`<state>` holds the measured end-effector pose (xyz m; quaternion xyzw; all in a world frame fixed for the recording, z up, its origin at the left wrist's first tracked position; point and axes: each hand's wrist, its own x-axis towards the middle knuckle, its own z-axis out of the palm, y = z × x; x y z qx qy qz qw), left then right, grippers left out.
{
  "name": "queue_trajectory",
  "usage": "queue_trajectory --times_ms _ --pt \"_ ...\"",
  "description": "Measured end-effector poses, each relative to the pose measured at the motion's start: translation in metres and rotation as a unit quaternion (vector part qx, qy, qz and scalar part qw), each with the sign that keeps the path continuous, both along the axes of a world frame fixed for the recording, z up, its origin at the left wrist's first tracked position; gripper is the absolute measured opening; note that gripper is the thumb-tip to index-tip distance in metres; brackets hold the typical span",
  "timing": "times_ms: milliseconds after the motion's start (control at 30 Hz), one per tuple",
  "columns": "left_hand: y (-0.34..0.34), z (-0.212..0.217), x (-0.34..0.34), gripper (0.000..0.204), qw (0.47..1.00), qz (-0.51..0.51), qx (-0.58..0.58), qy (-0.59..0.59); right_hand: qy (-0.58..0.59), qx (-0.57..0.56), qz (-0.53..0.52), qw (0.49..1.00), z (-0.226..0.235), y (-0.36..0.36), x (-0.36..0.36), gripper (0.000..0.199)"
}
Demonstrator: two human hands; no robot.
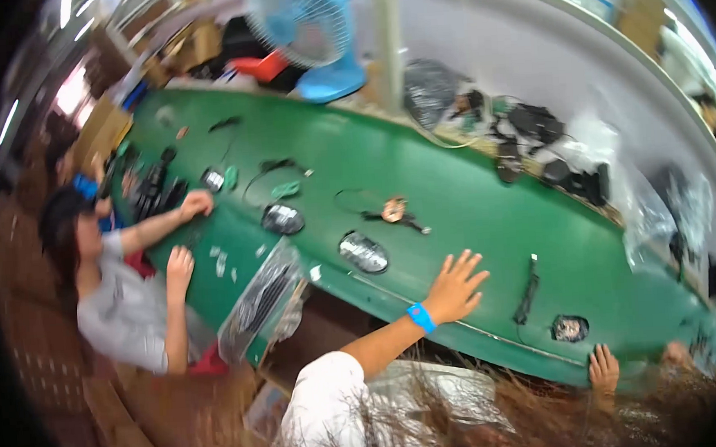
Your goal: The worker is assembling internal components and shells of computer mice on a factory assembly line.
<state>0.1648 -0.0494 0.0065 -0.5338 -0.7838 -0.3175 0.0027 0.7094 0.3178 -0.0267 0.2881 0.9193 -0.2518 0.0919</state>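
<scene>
My left hand (454, 290), below a blue wristband (420, 318), is open over the green work surface (464, 217) with its fingers spread and nothing held. My right hand (603, 369) rests at the near edge with its fingers stretched out, no object visible in it. Just beyond it lies a small dark rounded piece (570, 328) with a shiny middle. A bundled black cable (529, 292) with a metal plug lies between the two hands. Left of my left hand sits a glossy black oval piece (363, 252), and beyond that a round copper-coloured part (394, 210) with a black cable.
A co-worker (125, 295) in grey sits at the left, both hands over the surface. Another black oval piece (282, 219) and green parts (285, 189) lie further along. A plastic-wrapped bin (260, 303) stands by the near edge. A blue fan (327, 53) and plastic bags (432, 92) line the back.
</scene>
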Motion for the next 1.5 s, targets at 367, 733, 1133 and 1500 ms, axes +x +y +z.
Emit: queue_trajectory --times_ms 367,733,1133,1500 --pt "-0.004 0.004 -0.004 0.048 0.998 -0.043 -0.001 -0.053 0.315 -0.642 -0.036 0.698 0.041 -0.022 -0.038 0.054" --pt "-0.005 0.006 -0.002 0.046 0.995 -0.068 0.011 -0.069 0.263 -0.557 -0.055 0.786 0.054 -0.074 0.013 0.05" --pt "-0.002 0.008 -0.012 0.047 0.998 -0.058 0.012 -0.022 0.152 -0.46 0.037 0.874 0.077 -0.035 -0.049 0.046" --pt "-0.01 -0.003 0.001 0.051 0.996 -0.092 -0.003 -0.016 0.236 -0.299 0.206 0.901 0.004 0.021 -0.262 0.043"
